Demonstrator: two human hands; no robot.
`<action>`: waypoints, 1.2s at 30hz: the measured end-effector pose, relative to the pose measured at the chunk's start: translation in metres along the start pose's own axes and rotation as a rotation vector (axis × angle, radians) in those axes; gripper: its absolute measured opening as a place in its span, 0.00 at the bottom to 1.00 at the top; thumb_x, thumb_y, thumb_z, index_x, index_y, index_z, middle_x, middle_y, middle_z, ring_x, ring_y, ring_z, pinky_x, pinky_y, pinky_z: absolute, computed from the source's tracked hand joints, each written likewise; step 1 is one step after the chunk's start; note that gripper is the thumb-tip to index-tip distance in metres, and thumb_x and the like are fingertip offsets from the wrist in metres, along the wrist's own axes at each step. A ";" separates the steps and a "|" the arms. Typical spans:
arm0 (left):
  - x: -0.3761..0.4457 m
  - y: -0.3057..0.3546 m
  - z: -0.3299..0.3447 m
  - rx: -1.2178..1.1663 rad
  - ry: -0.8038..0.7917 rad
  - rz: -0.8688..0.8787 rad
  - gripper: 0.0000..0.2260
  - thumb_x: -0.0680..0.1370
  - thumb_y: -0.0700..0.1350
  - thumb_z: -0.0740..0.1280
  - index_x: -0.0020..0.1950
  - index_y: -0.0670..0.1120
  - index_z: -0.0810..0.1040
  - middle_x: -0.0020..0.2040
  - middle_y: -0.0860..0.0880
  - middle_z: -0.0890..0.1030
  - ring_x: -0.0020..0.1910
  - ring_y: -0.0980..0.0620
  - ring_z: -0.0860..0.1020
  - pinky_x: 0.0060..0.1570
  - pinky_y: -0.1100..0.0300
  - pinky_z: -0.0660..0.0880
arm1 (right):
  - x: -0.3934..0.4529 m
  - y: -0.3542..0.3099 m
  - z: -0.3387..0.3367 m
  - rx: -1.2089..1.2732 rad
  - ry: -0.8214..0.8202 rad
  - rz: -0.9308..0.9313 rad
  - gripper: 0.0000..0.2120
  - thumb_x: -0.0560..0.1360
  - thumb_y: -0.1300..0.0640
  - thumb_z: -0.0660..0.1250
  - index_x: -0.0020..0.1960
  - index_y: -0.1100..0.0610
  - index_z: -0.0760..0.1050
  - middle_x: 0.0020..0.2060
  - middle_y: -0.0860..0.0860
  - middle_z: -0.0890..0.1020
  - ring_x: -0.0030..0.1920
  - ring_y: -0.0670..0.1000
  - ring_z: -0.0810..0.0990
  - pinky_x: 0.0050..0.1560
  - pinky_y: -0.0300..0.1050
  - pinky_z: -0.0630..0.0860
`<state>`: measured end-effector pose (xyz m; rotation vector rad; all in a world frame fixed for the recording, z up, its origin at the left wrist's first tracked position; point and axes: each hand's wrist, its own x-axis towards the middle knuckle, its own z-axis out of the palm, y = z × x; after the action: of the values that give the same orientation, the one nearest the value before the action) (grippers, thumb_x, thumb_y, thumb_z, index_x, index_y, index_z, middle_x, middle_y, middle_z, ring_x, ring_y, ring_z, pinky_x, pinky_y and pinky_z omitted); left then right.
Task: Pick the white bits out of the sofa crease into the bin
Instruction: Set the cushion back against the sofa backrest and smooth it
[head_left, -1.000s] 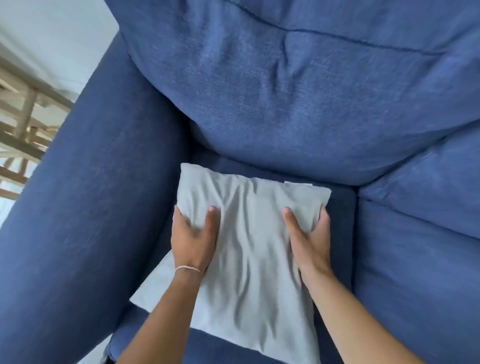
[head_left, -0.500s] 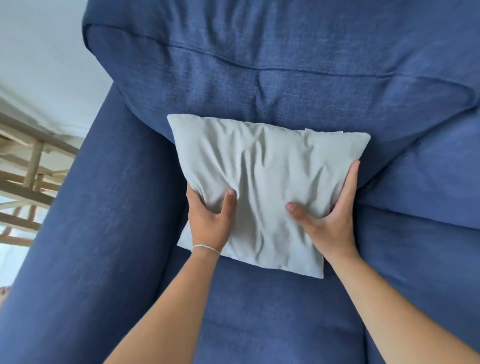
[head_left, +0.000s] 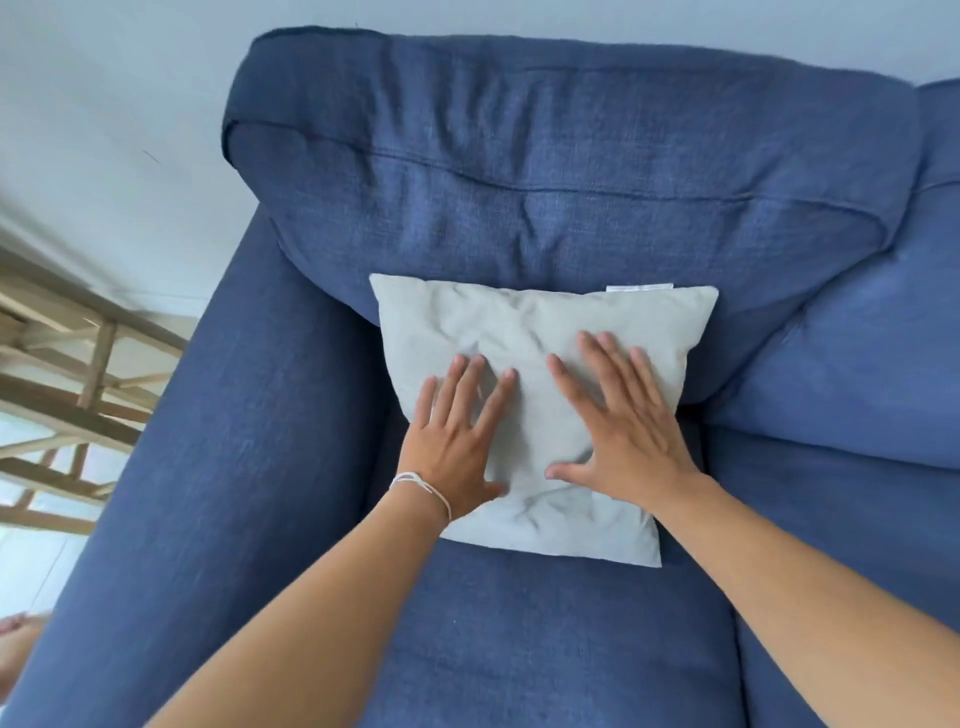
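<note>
Nearest, two bare forearms reach in from the bottom edge over the blue seat cushion (head_left: 545, 639), whose front half lies bare. The left hand (head_left: 457, 441), a thin white bracelet (head_left: 423, 486) at its wrist, and the right hand (head_left: 618, 431) both lie flat on a pale grey pillow (head_left: 519, 332) — palms down, fingers spread, gripping nothing. The left hand covers the pillow's lower left edge; the right sits toward its right side, thumb pointing inward.

The pillow stands tilted, its bottom edge on the seat and its top edge against the blue back cushion (head_left: 571, 156), so it covers the sofa crease behind it. No white bits or bin can be seen. A small white tag (head_left: 639, 287) pokes from the pillow's top right edge.

To the left the wide armrest (head_left: 208, 467) runs along the seat; to the right a second seat and back cushion (head_left: 857, 364) adjoin. Beyond the armrest — a pale wooden frame (head_left: 62, 389), and a plain light wall (head_left: 130, 104) above.
</note>
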<state>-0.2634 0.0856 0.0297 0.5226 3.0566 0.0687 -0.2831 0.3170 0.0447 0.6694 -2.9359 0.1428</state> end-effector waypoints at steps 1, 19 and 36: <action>0.008 -0.005 0.001 0.043 -0.041 0.000 0.65 0.60 0.68 0.77 0.82 0.50 0.37 0.83 0.40 0.46 0.82 0.39 0.44 0.79 0.40 0.49 | 0.006 0.003 0.001 -0.038 -0.065 -0.010 0.65 0.54 0.27 0.73 0.82 0.48 0.47 0.81 0.57 0.48 0.81 0.58 0.45 0.78 0.61 0.48; -0.044 -0.130 -0.009 -0.029 -0.129 -0.341 0.60 0.67 0.72 0.70 0.81 0.48 0.35 0.83 0.47 0.41 0.82 0.46 0.37 0.80 0.45 0.42 | 0.016 0.033 -0.005 -0.180 -0.215 -0.072 0.64 0.54 0.28 0.73 0.81 0.54 0.53 0.81 0.57 0.48 0.81 0.57 0.48 0.78 0.60 0.52; -0.251 -0.205 -0.002 -0.252 -0.031 -0.902 0.60 0.62 0.85 0.51 0.82 0.49 0.42 0.83 0.48 0.47 0.82 0.46 0.47 0.80 0.45 0.50 | 0.121 -0.293 0.035 0.067 -0.297 -0.595 0.55 0.68 0.27 0.63 0.81 0.50 0.39 0.81 0.53 0.39 0.80 0.55 0.38 0.79 0.58 0.45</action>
<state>-0.0943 -0.1910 0.0293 -0.8459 2.8691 0.3880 -0.2670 -0.0014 0.0460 1.6568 -2.8431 0.0852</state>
